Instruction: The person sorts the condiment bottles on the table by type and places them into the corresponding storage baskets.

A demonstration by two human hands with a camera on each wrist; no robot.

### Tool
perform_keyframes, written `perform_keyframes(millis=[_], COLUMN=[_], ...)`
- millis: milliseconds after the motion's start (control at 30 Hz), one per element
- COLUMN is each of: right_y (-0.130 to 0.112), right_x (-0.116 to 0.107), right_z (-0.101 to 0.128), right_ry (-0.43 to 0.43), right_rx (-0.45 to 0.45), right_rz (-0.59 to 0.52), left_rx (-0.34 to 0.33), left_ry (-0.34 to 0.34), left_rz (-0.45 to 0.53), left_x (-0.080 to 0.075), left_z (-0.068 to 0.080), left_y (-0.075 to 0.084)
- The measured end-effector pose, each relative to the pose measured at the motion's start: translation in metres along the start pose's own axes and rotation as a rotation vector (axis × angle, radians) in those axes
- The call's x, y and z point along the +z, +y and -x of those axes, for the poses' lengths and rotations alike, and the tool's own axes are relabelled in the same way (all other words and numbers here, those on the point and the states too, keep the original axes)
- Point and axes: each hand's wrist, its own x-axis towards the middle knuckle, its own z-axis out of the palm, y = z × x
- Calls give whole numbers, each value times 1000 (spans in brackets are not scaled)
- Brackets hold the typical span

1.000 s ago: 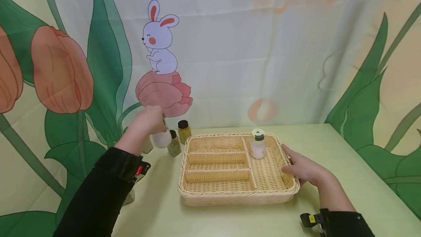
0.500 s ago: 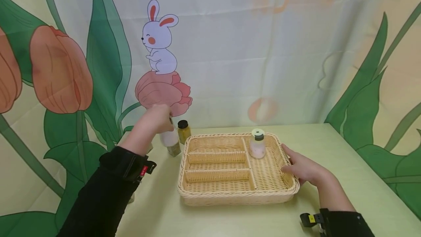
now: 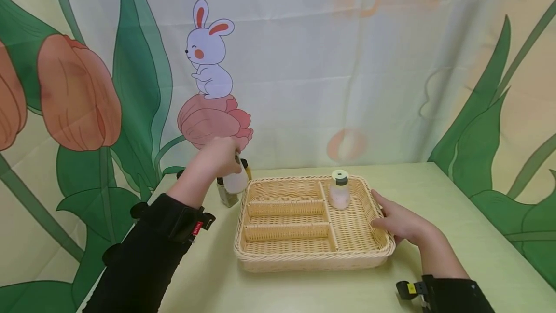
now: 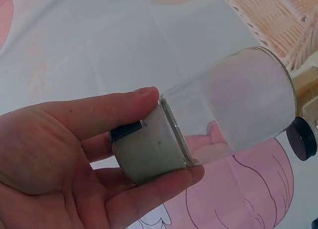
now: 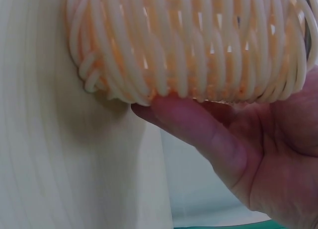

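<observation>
My left hand (image 3: pixel 219 158) grips a clear jar (image 3: pixel 236 182) with white contents by its pale lid (image 4: pixel 149 149) and holds it tilted in the air, just off the back left corner of the wicker basket (image 3: pixel 312 260). The jar's glass body (image 4: pixel 233 105) points away from my palm. My right hand (image 3: pixel 401 223) holds the basket's right rim, with a finger (image 5: pixel 198 129) pressed against the woven wall (image 5: pixel 189 45). A pale-lidded jar (image 3: pixel 340 192) with pinkish contents stands upright in the basket's large right compartment.
A brownish-green spice jar (image 3: pixel 227 196) stands on the table left of the basket. Behind the held jar a black-lidded yellow jar (image 3: pixel 246 167) is mostly hidden; its lid (image 4: pixel 300 138) shows in the left wrist view. A printed curtain hangs close behind.
My left hand has carried the white jar to the right, towards the basket's back left corner, and it now covers the yellow jar. My right hand and the basket have not moved.
</observation>
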Motion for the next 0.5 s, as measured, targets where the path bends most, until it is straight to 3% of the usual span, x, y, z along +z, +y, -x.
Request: perform_keyframes(millis=[500], right_y=[1], right_x=[0], right_z=[0], right_ry=[-1], right_rx=[-4], right_rz=[-12], left_rx=[77], left_ry=[-10], left_rz=[-14], left_x=[-1], left_z=[-2], left_y=[27])
